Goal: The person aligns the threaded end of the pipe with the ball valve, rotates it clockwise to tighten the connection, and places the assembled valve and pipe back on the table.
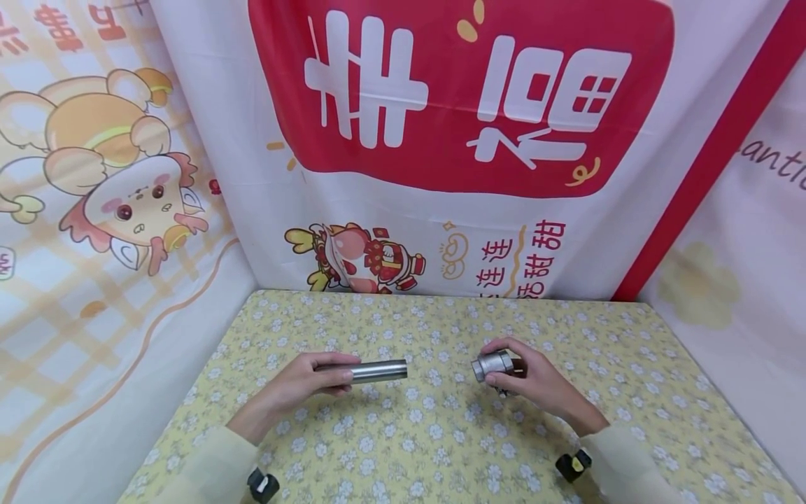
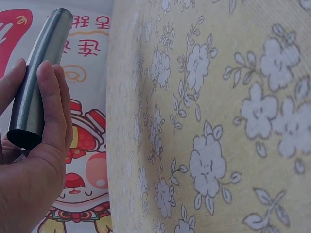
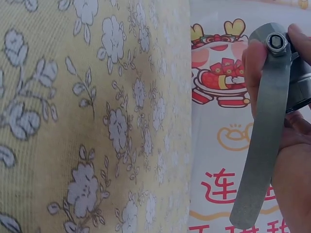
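Observation:
My left hand [image 1: 321, 374] grips a smooth metal pipe [image 1: 380, 371] near its left end, with the other end pointing right toward the middle of the table. In the left wrist view, the thumb and fingers curl round the pipe [image 2: 41, 77], and its near end looks dark. My right hand [image 1: 525, 371] holds a metal ball valve [image 1: 494, 364] by its body, the hexagonal end facing the pipe. A flat lever handle [image 3: 262, 145] hangs from a nut on the valve in the right wrist view. A gap separates pipe and valve.
A yellow flowered cloth [image 1: 403, 434] covers the table under both hands. Behind it hangs a white and red printed curtain [image 1: 441, 175], with another printed cloth [image 1: 107, 280] along the left side. Black wrist devices [image 1: 574, 464] sit at both sleeves.

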`<state>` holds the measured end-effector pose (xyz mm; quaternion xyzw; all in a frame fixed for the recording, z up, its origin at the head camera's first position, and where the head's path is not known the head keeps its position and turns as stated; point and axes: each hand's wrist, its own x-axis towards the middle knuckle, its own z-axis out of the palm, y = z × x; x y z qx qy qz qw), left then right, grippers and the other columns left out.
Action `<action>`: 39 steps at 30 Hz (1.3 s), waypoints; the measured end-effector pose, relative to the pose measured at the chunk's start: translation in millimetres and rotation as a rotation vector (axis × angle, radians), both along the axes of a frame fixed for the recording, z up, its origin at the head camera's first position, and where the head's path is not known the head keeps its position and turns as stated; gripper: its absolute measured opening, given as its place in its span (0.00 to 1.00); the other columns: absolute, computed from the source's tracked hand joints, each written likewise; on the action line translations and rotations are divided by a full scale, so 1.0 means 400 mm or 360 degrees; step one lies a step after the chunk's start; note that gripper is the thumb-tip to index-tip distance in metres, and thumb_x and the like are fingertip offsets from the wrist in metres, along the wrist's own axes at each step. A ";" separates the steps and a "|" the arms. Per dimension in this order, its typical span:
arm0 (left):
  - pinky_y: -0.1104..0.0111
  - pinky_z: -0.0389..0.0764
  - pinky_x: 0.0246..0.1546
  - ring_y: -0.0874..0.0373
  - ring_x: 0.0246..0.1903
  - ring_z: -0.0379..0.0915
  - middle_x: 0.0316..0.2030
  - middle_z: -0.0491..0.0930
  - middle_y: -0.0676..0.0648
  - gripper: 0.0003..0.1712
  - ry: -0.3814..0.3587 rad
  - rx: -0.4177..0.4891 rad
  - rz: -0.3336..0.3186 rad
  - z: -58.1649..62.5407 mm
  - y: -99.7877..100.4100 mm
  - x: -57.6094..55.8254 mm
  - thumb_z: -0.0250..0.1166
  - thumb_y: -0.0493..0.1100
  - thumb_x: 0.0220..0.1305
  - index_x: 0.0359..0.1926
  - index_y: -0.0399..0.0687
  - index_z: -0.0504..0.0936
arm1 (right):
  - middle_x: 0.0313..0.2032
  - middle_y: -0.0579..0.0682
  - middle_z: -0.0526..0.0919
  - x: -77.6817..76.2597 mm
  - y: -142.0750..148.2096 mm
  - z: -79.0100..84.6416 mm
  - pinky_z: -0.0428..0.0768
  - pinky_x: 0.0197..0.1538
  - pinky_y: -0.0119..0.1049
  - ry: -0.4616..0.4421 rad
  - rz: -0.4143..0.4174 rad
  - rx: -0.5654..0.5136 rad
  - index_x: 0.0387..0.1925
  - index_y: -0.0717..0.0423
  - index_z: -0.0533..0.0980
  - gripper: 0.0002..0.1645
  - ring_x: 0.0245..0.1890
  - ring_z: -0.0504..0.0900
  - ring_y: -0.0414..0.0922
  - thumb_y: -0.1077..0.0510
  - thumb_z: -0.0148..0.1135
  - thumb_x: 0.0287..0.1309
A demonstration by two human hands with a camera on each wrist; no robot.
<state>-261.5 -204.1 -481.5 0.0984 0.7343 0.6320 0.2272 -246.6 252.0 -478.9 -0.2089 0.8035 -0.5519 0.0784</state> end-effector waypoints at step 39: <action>0.56 0.89 0.58 0.49 0.50 0.90 0.62 0.84 0.34 0.33 0.0005 0.0127 -0.0019 0.009 0.082 0.011 0.77 0.44 0.70 0.71 0.35 0.81 | 0.65 0.65 0.76 0.022 -0.031 0.003 0.93 0.39 0.47 0.0082 -0.0069 -0.0246 0.63 0.55 0.76 0.22 0.40 0.92 0.48 0.63 0.71 0.72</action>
